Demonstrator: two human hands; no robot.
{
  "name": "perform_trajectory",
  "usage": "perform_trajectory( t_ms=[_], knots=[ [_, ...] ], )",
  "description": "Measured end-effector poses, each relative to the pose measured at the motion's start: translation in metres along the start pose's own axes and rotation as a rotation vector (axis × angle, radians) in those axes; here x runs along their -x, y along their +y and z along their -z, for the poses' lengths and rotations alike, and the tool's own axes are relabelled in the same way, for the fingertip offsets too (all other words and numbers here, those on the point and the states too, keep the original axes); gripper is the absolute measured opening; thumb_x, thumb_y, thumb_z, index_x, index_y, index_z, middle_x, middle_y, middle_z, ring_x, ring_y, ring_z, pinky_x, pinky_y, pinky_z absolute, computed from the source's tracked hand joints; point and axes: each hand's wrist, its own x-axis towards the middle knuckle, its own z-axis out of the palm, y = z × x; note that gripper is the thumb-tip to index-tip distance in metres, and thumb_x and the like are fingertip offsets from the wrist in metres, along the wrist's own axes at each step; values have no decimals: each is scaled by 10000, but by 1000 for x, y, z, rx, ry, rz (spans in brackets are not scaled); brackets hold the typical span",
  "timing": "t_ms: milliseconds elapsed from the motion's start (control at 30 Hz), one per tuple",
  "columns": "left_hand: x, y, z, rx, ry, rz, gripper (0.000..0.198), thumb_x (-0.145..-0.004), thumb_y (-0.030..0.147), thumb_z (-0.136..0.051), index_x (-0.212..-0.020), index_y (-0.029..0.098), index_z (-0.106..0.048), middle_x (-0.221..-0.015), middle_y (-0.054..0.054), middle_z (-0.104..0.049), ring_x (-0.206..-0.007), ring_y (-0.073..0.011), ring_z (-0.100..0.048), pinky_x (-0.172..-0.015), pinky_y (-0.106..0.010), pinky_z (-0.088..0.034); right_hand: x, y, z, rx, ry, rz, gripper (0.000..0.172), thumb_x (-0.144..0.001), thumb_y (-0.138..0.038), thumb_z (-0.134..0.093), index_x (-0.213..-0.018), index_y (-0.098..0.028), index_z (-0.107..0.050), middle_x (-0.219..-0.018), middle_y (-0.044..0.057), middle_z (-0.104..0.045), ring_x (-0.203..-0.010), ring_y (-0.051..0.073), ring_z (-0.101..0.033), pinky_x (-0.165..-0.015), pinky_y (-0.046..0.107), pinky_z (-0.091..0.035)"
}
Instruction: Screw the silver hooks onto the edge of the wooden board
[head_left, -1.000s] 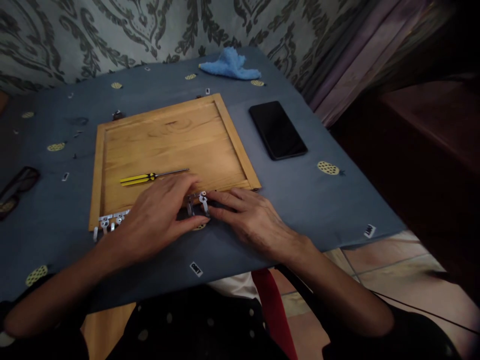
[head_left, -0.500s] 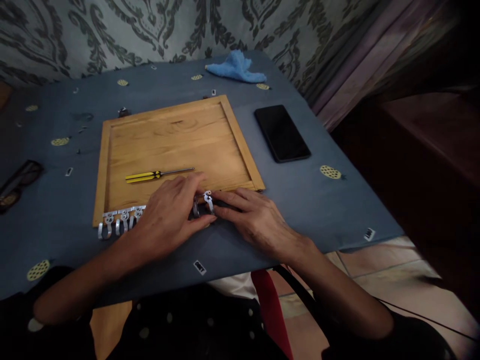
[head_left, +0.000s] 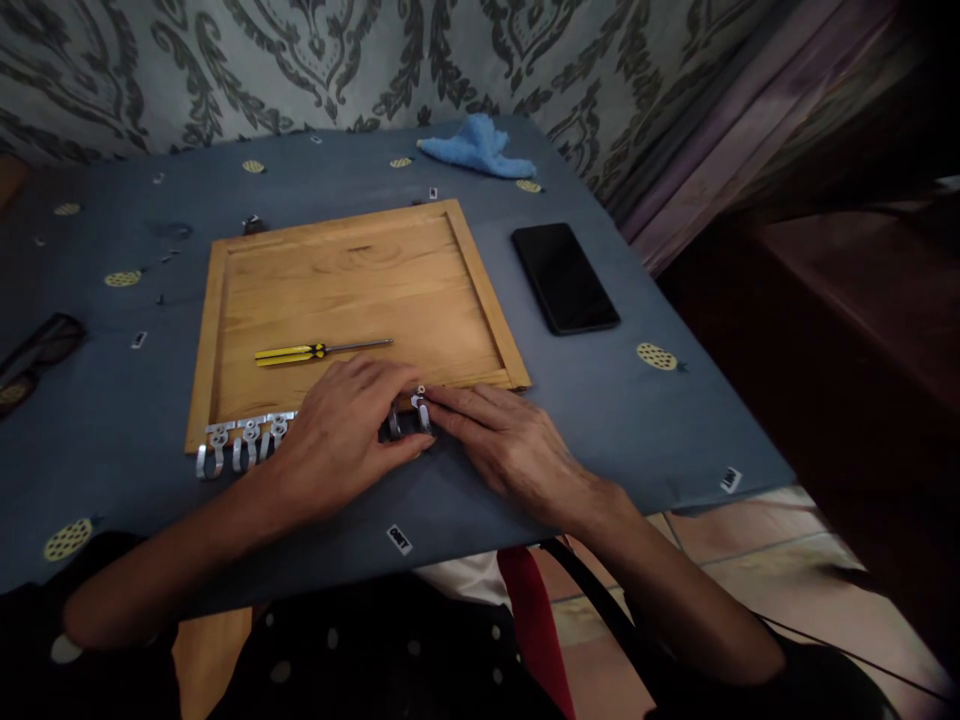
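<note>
My left hand (head_left: 337, 425) curls over the near edge of a framed wooden board (head_left: 337, 285), its thumb and fingers around a metal double hook (head_left: 423, 412). From the other side, the fingertips of my right hand (head_left: 514, 440) press against that same hook, pinching at its upper part. To the left, several silver hooks on a rail (head_left: 251, 432) run along the board's near edge, partly covered by my left hand. A yellow and black screwdriver (head_left: 300, 354) lies on the board just beyond my left hand.
A black phone (head_left: 566, 278) lies right of the board on the blue tablecloth (head_left: 600, 420). Farther back is a blue cloth (head_left: 478, 148). Glasses (head_left: 43, 355) rest at the left, with small screws (head_left: 160, 299) and a small dark metal piece (head_left: 253, 224) behind the board.
The view has shifted slightly. Both hands stay at the same hook, with only small finger movements; the screwdriver and board keep their places.
</note>
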Motion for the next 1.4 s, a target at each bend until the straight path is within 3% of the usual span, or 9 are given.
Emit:
perform_trajectory(
  t_ms=[233, 633, 1400],
  knots=[
    [0, -1, -2, -64, -8, -34, 233, -870, 354, -759, -996, 185, -659, -995, -69, -727, -983, -281, -662, -879, -450, -532, 0, 0, 0, -39, -2, -3, 389, -1010, -66, -471, -1335, -123, -677, -1334, 145, -718, -1090, 238, -712, -905, 416, -621],
    [1, -2, -4, -12, 18, -38, 300, -852, 312, -791, -1100, 193, -671, -1030, -66, -737, -1001, -281, -672, -876, -458, -538, -5, -2, 2, -12, 26, 11, 360, -1016, -70, -472, -1294, -134, -690, -1312, 124, -730, -1123, 226, -719, -927, 383, -625],
    [1, -1, -5, -6, 44, -47, 301, -810, 253, -833, -1041, 159, -665, -1006, -74, -734, -949, -308, -679, -816, -469, -537, -6, -2, 2, 71, -38, 14, 398, -1004, -64, -450, -1339, -96, -662, -1353, 132, -710, -931, 222, -687, -815, 377, -618]
  ],
)
